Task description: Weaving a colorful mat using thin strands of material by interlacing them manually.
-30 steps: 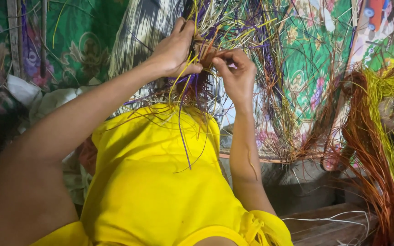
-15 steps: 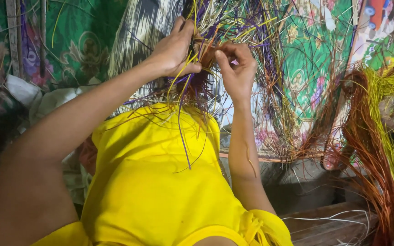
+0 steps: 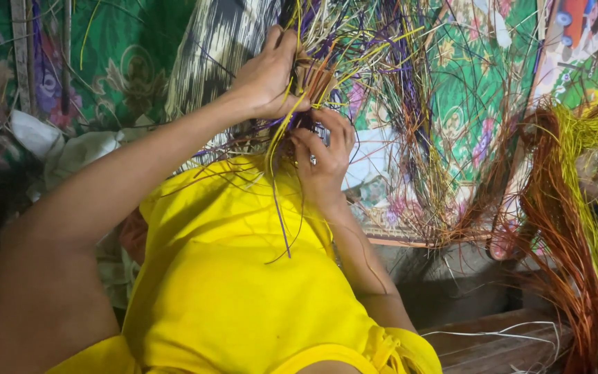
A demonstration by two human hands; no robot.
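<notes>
Left hand (image 3: 268, 76) clenched on tangle of coloured strands (image 3: 354, 62), held up before yellow garment (image 3: 243, 277). Right hand (image 3: 323, 159) pinches same strands just below. Green floral cloth (image 3: 465, 90) backs scene. Orange and yellow fibre bundle (image 3: 569, 208) hangs at right, above wooden floor (image 3: 493, 346).

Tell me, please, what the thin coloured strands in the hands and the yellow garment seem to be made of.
The coloured strands look like dyed plant fibre or thin reed: stiff, matt, springing out in curves; plastic cannot be excluded. The yellow garment appears to be soft matt woven cloth, since it creases. The left hand and right hand pinch the strands.
</notes>
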